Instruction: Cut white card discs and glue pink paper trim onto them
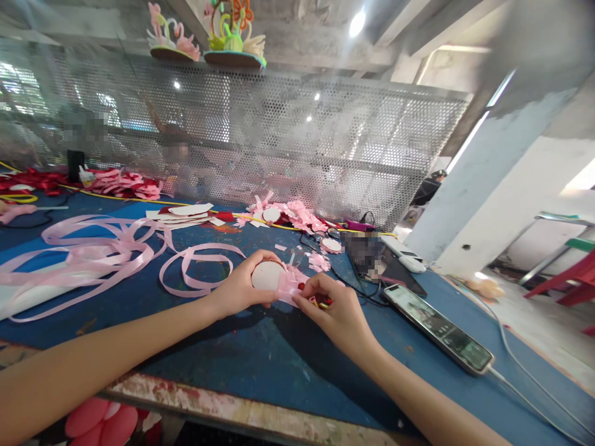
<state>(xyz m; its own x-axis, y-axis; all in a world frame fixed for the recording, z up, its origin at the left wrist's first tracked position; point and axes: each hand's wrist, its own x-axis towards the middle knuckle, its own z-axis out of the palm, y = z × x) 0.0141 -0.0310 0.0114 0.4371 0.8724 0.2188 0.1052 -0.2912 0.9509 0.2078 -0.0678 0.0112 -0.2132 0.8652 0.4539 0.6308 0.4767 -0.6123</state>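
In the middle of the head view, my left hand (pixel 246 282) is closed around the edge of a white round disc (pixel 268 276), thumb in front. A short piece of shiny pink ribbon (pixel 288 284) lies against the disc's right side. My right hand (pixel 335 303) pinches the ribbon's right end between thumb and fingertips. A small red and gold-coloured item (pixel 321 301) shows under its curled fingers; its kind is partly hidden. Loops of long pink ribbon (pixel 116 248) spread over the blue table to the left of my left hand.
Behind my hands lie a pile of pink ribbon pieces (pixel 297 214), white card pieces (pixel 186 215) and another white disc (pixel 331 245). A phone (pixel 439 328) with a cable and a dark tablet (pixel 404 272) are at right. Perforated metal mesh (pixel 279 136) closes off the back.
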